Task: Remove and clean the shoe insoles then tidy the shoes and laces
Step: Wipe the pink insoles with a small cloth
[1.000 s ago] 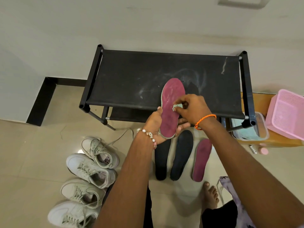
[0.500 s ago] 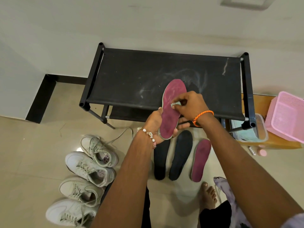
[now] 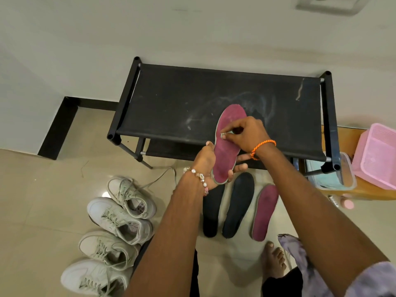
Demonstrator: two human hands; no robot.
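Observation:
My left hand (image 3: 205,161) grips the heel end of a maroon insole (image 3: 227,146), held upright in front of the black shoe rack (image 3: 192,103). My right hand (image 3: 246,133) pinches a small pale wipe (image 3: 225,134) against the insole's left edge near its middle. On the floor below lie two black insoles (image 3: 237,204) and a second maroon insole (image 3: 264,213), side by side. Several white sneakers (image 3: 120,219) with loose laces stand in a row at the lower left.
A clear plastic box (image 3: 331,179) and a pink basket (image 3: 377,155) sit on a low wooden surface at the right. A small pink item (image 3: 347,204) lies on the floor there. My bare foot (image 3: 274,260) is near the insoles. The wall is just behind the rack.
My right hand has slid the wipe a little up and to the left along the insole. The left hand keeps the same hold.

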